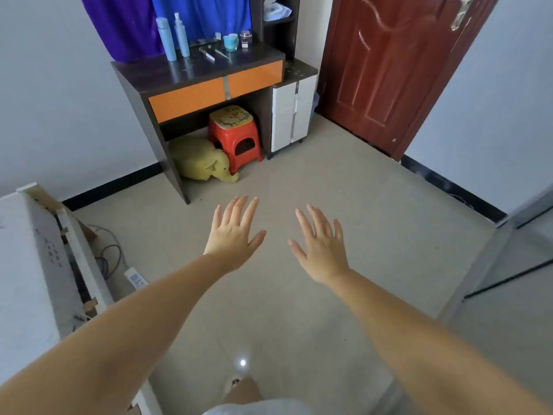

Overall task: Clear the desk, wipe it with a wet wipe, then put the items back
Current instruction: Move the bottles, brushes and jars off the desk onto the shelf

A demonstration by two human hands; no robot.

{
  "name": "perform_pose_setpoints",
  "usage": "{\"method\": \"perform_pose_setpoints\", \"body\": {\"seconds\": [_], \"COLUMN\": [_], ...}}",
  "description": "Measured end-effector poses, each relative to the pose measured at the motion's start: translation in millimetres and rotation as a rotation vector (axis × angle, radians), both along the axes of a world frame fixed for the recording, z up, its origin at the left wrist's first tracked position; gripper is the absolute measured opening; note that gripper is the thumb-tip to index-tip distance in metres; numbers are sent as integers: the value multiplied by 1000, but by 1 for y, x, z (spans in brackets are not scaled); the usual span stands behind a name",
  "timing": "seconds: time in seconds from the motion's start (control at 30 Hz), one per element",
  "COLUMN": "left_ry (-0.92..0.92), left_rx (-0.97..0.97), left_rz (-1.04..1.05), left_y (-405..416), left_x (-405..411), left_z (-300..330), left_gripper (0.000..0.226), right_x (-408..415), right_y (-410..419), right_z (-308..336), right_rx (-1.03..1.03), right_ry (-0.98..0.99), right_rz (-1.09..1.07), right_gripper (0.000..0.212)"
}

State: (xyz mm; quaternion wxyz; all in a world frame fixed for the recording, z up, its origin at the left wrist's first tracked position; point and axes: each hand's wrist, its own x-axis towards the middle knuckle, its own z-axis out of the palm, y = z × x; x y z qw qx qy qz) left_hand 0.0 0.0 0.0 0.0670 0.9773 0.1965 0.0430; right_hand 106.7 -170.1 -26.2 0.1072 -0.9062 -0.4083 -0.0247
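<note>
A: Where is the desk?

B: The desk (191, 74) is far ahead of both hands, against the wall. It has a dark top and two orange drawers (215, 92) on the front.

A: What is on it?

B: Two tall light blue bottles (173, 37) stand side by side at the back, up ahead of the left hand. A teal cup (230, 42) and a little jar (246, 37) sit to the right of them. Two thin sticks (213, 53) lie flat between the bottles and the cup. I cannot tell what the sticks are.

A: What are the hands doing?

B: The left hand (235, 235) and the right hand (320, 248) are both held out over the floor. The fingers are straight and spread. They hold nothing. The two hands are near each other but do not touch.

A: What is under the desk?

B: A red stool (235, 137) stands there, straight ahead of the left hand. A yellow elephant toy (202, 160) lies on the floor just left of the stool, touching it.

A: What else is around?

B: A white cabinet (291, 113) stands right of the stool, past the right hand. A brown door (398, 70) is farther right. A big white box (27, 265) is close on the left side of the left arm, and a white power strip (136, 278) lies on the floor beside it
</note>
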Motion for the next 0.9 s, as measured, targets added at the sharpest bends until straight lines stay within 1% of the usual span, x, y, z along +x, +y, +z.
{"method": "perform_pose_setpoints", "body": {"seconds": [0.03,0.13,0.23,0.4,0.5,0.63,0.9], "left_ry": [15,34,18,-15,-1,18,-31], "left_rx": [1,-9,-12,5,12,13,10], "left_rz": [9,9,18,45,44,24,25], "left_y": [2,12,34,88,124,165,237], "left_x": [2,13,38,91,124,166,263], "left_z": [-2,-14,-19,-17,-12,-8,-15], "left_gripper": [67,67,67,67,67,67,66], "right_x": [4,20,50,113,148,190,301], "right_y": [3,13,35,89,123,155,220], "right_z": [-2,-12,-18,-13,-7,-5,-13], "right_rx": [-24,-54,-34,-14,0,5,-14], "right_ry": [30,9,-13,-38,-45,-26,-4], "right_rz": [1,23,31,34,37,10,11], "right_gripper": [69,71,68,64,62,62,62]}}
